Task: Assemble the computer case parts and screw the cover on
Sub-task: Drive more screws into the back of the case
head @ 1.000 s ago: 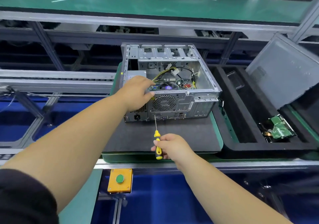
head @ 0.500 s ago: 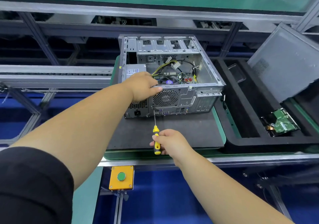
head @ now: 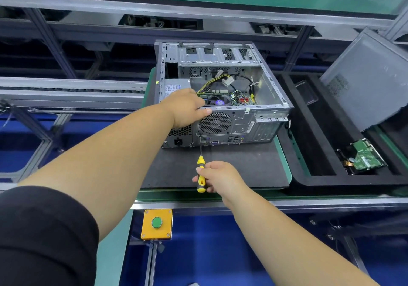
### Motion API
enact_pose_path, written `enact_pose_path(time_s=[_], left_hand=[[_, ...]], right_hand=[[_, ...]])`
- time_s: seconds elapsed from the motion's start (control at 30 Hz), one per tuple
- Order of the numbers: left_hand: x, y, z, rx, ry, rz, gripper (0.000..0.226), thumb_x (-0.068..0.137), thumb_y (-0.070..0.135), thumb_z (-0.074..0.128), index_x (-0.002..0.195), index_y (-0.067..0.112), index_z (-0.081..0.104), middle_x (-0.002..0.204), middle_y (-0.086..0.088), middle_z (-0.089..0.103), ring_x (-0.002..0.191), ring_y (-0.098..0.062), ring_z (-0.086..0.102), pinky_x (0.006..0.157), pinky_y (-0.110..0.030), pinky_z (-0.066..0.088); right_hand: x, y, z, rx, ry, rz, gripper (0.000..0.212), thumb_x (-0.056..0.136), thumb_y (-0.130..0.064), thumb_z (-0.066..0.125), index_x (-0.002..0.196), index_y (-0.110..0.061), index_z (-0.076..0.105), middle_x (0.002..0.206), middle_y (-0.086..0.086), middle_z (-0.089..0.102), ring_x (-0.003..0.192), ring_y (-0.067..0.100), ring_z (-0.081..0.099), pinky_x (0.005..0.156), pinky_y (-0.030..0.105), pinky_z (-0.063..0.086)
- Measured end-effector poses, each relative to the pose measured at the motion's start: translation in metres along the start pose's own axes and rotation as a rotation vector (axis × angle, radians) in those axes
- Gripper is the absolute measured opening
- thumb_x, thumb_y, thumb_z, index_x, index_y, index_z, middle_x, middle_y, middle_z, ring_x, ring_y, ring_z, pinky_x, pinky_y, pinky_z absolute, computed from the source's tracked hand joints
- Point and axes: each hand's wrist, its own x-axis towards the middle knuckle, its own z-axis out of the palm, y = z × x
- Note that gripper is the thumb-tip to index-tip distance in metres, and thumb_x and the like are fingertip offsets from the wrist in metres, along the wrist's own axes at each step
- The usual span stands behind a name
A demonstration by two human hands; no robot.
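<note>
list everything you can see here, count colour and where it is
computer case: one, silver metal, side open, lying on the dark mat, rear panel toward the camera
foam mat: one, dark grey, under the case
screwdriver: one, yellow and black handle, tip at the case's rear panel beside the fan grille
side cover panel: one, grey, leaning at the right
foam tray: one, black, right of the mat
hard drive: one, green circuit board up, in the tray
push button box: one, yellow with green button, below the bench edge
left hand: grips the case's top rear edge
right hand: holds the screwdriver handle
</note>
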Motion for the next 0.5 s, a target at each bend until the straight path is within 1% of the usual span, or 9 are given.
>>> enact_pose_path(time_s=[0.13, 0.27, 0.3, 0.33, 0.37, 0.4, 0.43, 0.5], left_hand=[[0.001, -0.001, 0.001, -0.004, 0.004, 0.003, 0.041, 0.1, 0.049, 0.034, 0.077, 0.018, 0.049, 0.091, -0.004, 0.051, 0.114, -0.024, 0.044, 0.093, -0.039, 0.038], [0.001, -0.002, 0.002, -0.004, 0.011, 0.003, 0.04, 0.1, 0.049, 0.035, 0.075, 0.021, 0.046, 0.092, -0.004, 0.051, 0.115, -0.025, 0.044, 0.093, -0.039, 0.038], [0.001, -0.002, 0.002, -0.002, 0.01, 0.001, 0.04, 0.1, 0.05, 0.035, 0.075, 0.021, 0.046, 0.092, -0.004, 0.051, 0.115, -0.025, 0.044, 0.094, -0.039, 0.038], [0.001, -0.002, 0.002, -0.002, 0.009, -0.002, 0.04, 0.1, 0.05, 0.035, 0.075, 0.02, 0.046, 0.093, -0.004, 0.051, 0.115, -0.025, 0.044, 0.095, -0.04, 0.039], [0.001, -0.002, 0.002, -0.006, 0.007, -0.006, 0.04, 0.1, 0.05, 0.035, 0.076, 0.02, 0.046, 0.094, -0.004, 0.051, 0.116, -0.025, 0.043, 0.095, -0.041, 0.038], [0.001, -0.002, 0.002, -0.008, 0.005, -0.006, 0.04, 0.1, 0.05, 0.035, 0.076, 0.021, 0.046, 0.094, -0.004, 0.051, 0.116, -0.025, 0.043, 0.096, -0.041, 0.038], [0.001, -0.002, 0.002, -0.008, 0.004, -0.003, 0.04, 0.1, 0.05, 0.035, 0.076, 0.021, 0.046, 0.094, -0.004, 0.051, 0.115, -0.025, 0.043, 0.096, -0.041, 0.038], [0.001, -0.002, 0.002, -0.006, 0.002, 0.001, 0.04, 0.1, 0.05, 0.035, 0.078, 0.019, 0.049, 0.094, -0.004, 0.05, 0.114, -0.026, 0.044, 0.096, -0.041, 0.038]], right_hand=[[0.001, -0.001, 0.003, 0.001, -0.002, -0.012, 0.013, 0.098, -0.027, 0.06, 0.087, -0.023, 0.065, 0.082, -0.004, 0.077, 0.075, 0.012, 0.068, 0.057, 0.021, 0.048], [0.003, -0.001, 0.005, 0.032, 0.009, 0.01, 0.012, 0.1, -0.026, 0.058, 0.089, -0.023, 0.063, 0.085, -0.003, 0.076, 0.076, 0.013, 0.066, 0.059, 0.021, 0.05], [0.003, 0.0, 0.006, 0.057, 0.016, 0.019, 0.01, 0.101, -0.026, 0.056, 0.094, -0.021, 0.063, 0.085, -0.003, 0.076, 0.078, 0.014, 0.066, 0.063, 0.023, 0.053], [0.004, 0.001, 0.007, 0.093, 0.023, 0.035, 0.011, 0.102, -0.025, 0.054, 0.102, -0.018, 0.063, 0.084, -0.003, 0.075, 0.08, 0.015, 0.066, 0.07, 0.026, 0.056], [0.005, 0.002, 0.008, 0.132, 0.029, 0.063, 0.015, 0.103, -0.023, 0.052, 0.11, -0.015, 0.062, 0.084, -0.002, 0.074, 0.082, 0.017, 0.066, 0.078, 0.03, 0.057], [0.006, 0.002, 0.01, 0.167, 0.031, 0.102, 0.019, 0.104, -0.023, 0.048, 0.114, -0.013, 0.061, 0.084, -0.001, 0.073, 0.081, 0.017, 0.065, 0.083, 0.033, 0.056], [0.007, 0.001, 0.011, 0.211, 0.026, 0.15, 0.021, 0.106, -0.022, 0.045, 0.114, -0.012, 0.061, 0.084, 0.0, 0.071, 0.079, 0.017, 0.065, 0.082, 0.032, 0.055], [0.007, -0.002, 0.014, 0.371, 0.007, 0.248, 0.025, 0.107, -0.021, 0.039, 0.111, -0.01, 0.061, 0.083, 0.006, 0.069, 0.07, 0.016, 0.062, 0.069, 0.028, 0.053]])
